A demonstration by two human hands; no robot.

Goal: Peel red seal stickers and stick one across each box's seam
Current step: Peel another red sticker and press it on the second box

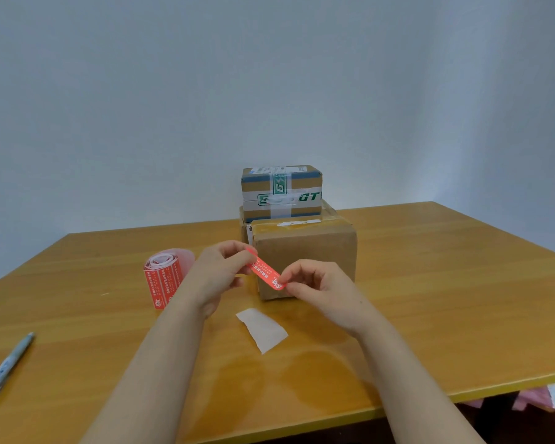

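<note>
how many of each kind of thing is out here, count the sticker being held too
boxes: 3 (plain front box, printed box, partly hidden box under it)
sticker roll: 1
peeled red sticker: 1
white backing scrap: 1
pen: 1
total: 7

A person's bare hands and forearms, seen from a head-worn camera.
The left hand (220, 270) and right hand (318, 283) are uncovered. Behind them, the left forearm (161, 357) and right forearm (398, 357) show bare skin down to the frame's lower edge. A small dark speck (361, 302) marks the wrist just behind the right hand.
</note>
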